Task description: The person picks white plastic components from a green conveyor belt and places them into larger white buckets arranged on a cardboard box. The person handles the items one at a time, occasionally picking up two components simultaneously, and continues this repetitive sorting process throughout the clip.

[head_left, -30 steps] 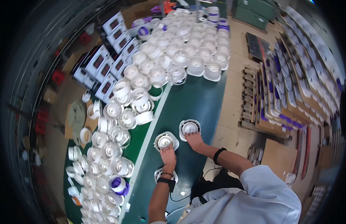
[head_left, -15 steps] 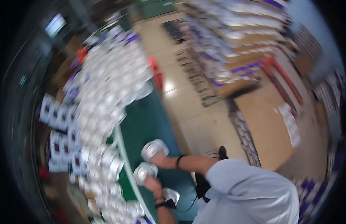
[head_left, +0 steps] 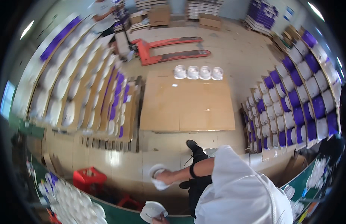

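My right hand (head_left: 166, 177) reaches out over the floor, its fingers closed on a white bowl-shaped part (head_left: 157, 168). At the lower edge, my left hand (head_left: 160, 219) is partly cut off. It grips a second white bowl-shaped part (head_left: 150, 210) with a wide rim, held beside the green table edge. Several similar white parts (head_left: 193, 72) stand in a row along the far edge of a cardboard-topped stack (head_left: 180, 100).
Layered stacks of white and purple parts rise on the left (head_left: 74, 89) and right (head_left: 292, 104). A red pallet jack (head_left: 145, 54) stands beyond, near another person (head_left: 104, 16). Red stools (head_left: 89, 179) sit by the green table (head_left: 117, 213), which carries many white parts (head_left: 74, 201).
My view has swung right, from the green table toward the cardboard-topped stack. Both hands have left the tabletop, each with a white bowl-shaped part in it.
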`<state>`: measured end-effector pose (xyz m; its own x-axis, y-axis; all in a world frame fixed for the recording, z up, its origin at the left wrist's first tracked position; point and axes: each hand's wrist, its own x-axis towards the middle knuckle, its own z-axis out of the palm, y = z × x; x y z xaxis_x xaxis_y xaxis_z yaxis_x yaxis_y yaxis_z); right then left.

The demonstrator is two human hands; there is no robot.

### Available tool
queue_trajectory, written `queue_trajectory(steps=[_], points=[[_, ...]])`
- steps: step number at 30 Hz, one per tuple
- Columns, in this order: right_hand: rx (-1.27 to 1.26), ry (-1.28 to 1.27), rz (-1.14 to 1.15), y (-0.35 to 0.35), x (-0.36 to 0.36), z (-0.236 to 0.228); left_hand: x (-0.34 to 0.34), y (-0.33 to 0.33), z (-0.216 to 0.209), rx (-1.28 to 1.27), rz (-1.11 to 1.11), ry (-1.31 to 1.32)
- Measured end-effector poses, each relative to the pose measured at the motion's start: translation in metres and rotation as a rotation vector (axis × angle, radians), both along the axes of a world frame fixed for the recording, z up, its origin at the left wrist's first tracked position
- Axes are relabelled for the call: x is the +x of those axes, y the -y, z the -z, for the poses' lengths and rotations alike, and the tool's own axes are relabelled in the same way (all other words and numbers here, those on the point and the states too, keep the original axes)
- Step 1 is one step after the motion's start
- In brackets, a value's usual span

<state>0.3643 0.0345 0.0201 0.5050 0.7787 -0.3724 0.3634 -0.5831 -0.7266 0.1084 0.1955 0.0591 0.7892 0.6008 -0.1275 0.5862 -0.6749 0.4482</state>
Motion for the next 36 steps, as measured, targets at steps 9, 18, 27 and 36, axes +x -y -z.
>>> queue_trajectory(steps=[9, 18, 27, 36], points=[[-0.430, 0.070, 0.858, 0.367, 0.211, 0.073, 0.381, 0.176, 0.041, -0.180, 0.841, -0.147], [-0.674, 0.400, 0.975, 0.625, 0.340, 0.189, 0.675, 0.510, 0.196, 0.140, 1.414, 0.011], [-0.635, 0.470, 0.918, 0.690, 0.403, 0.250, 0.748, 0.676, 0.303, 0.262, 1.562, 0.142], [-0.619, 0.495, 0.833, 0.702, 0.395, 0.250, 0.759, 0.672, 0.314, 0.255, 1.697, 0.280]])
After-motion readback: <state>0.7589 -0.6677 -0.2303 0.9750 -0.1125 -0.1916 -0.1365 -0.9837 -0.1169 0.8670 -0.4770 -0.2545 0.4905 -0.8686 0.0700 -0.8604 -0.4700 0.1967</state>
